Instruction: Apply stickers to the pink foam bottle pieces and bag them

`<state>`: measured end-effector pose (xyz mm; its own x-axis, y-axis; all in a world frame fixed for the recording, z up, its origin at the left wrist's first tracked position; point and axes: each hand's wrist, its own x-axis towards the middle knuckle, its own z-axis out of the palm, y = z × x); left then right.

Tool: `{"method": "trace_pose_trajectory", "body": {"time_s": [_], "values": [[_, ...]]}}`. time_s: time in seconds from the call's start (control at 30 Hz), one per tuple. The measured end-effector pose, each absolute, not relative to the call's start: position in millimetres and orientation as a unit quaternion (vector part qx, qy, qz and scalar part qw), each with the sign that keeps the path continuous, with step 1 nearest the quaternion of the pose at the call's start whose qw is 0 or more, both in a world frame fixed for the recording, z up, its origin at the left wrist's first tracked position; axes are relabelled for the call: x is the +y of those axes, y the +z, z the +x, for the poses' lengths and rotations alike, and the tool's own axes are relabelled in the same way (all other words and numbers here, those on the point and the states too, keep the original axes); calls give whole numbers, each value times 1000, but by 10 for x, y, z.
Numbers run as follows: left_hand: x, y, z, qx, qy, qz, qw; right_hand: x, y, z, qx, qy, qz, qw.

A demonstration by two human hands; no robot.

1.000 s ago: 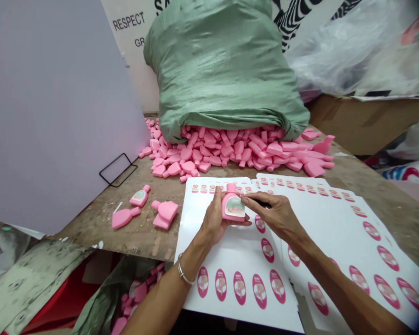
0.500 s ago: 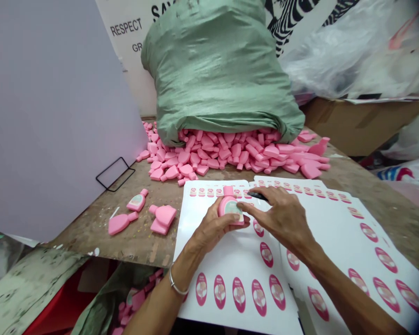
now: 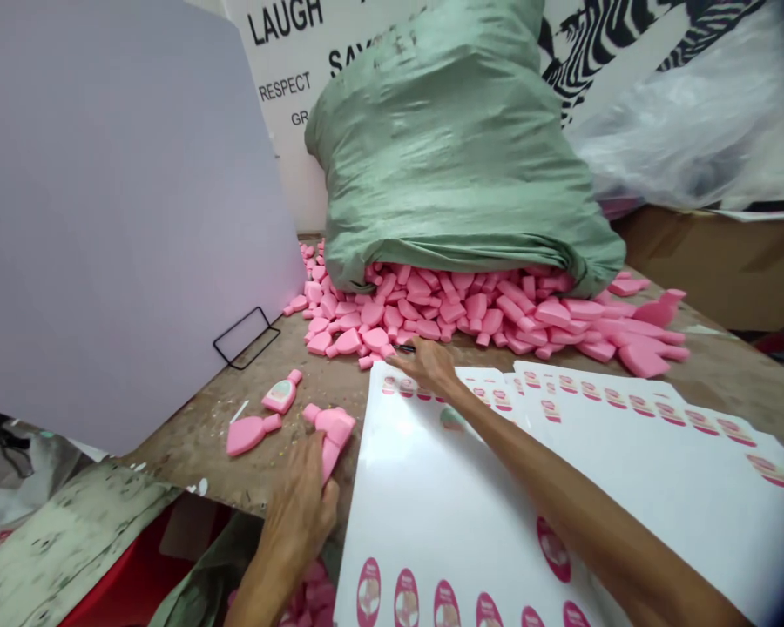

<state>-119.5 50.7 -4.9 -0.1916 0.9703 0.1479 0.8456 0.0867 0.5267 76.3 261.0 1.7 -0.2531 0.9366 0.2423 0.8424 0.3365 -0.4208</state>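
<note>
Left hand [image 3: 299,495] has moved off the sheet [image 3: 418,496] to a bottle [image 3: 333,444] near the bench's [image 3: 196,427] front edge; right hand [image 3: 432,366] has gone out towards the pile [image 3: 474,309].
The bottle meets the left fingertips; whether that grip holds or releases it, I cannot tell. The right grip keeps a dark tool [image 3: 403,348], probably tucked to free the fingertips.

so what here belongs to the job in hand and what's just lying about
In use, it seems: pink bottle gripped by the left hand, dark tool in the right hand, printed sheets, bottle pile.

Probably just lying about: cardboard box, clear plastic.
</note>
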Motion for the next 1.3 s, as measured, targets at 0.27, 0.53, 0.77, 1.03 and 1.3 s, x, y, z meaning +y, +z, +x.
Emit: {"method": "trace_pose_trajectory", "body": {"time_s": [0.27, 0.53, 0.77, 1.03, 1.3], "values": [[776, 160, -1049, 672, 287, 682, 7, 2476, 436, 728, -826, 93, -525, 185], [1206, 438, -339, 532, 361, 642, 419, 1866, 684, 1632, -847, 261, -410, 213], [1339, -56, 8, 523, 452, 440, 572, 1700, -246, 1849, -795, 19, -552, 250], [1312, -60, 73, 522, 429, 475, 564, 1640, -335, 1827, -794, -52, -550, 254], [1348, -102, 54, 524, 418, 480, 566, 1665, -385, 1841, -783, -33, -561, 266]]}}
